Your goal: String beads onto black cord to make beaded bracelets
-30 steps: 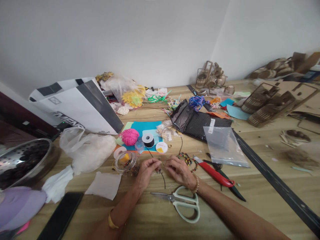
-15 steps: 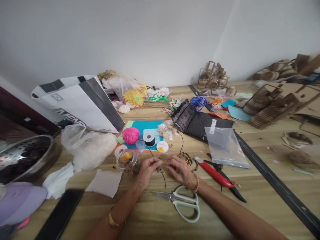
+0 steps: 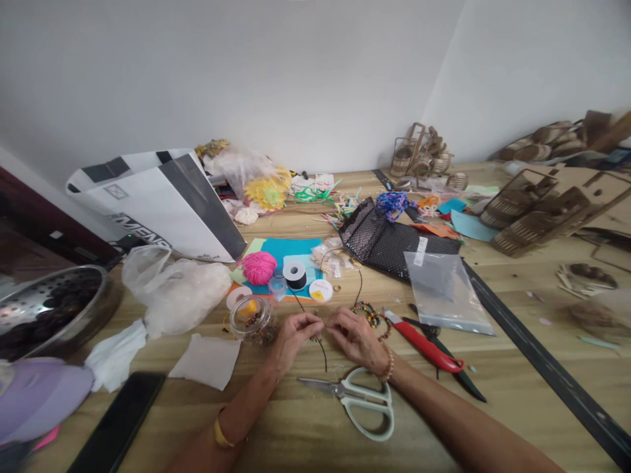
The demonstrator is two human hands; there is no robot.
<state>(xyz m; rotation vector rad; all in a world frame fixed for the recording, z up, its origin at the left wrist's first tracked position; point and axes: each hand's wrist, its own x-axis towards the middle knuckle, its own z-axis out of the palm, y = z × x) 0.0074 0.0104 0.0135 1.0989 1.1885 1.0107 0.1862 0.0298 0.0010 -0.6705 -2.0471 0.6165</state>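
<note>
Hardly anything has moved since the earlier frames: both hands stay over the same patch of bench [image 3: 497, 401], and the left hand [image 3: 292, 338] has edged a touch nearer the right hand [image 3: 359, 338].

The left hand's thumb and forefinger are pinched together on a thin black cord [image 3: 324, 353], whose loose tail curls down toward the person just below the fingertips. The right hand's fingers are also closed, meeting the same cord right beside the left fingertips. Whether a bead sits between them is too small to tell. Beyond the left hand the cord runs away to a black spool [image 3: 296, 274], which stands on blue paper [image 3: 286, 248] next to a pink yarn ball [image 3: 259, 267].

A string of coloured beads [image 3: 371, 314] lies just beyond the right hand's knuckles. Just left of the left hand a clear jar of beads [image 3: 251, 318] lies on its side, with a white tissue [image 3: 207, 361] nearer the person. Pale green scissors [image 3: 363, 402] lie just below the right wrist, blades pointing left. To the right of the right hand are a red-handled cutter [image 3: 428, 347] and, farther off, a clear zip bag [image 3: 444, 290].
</note>
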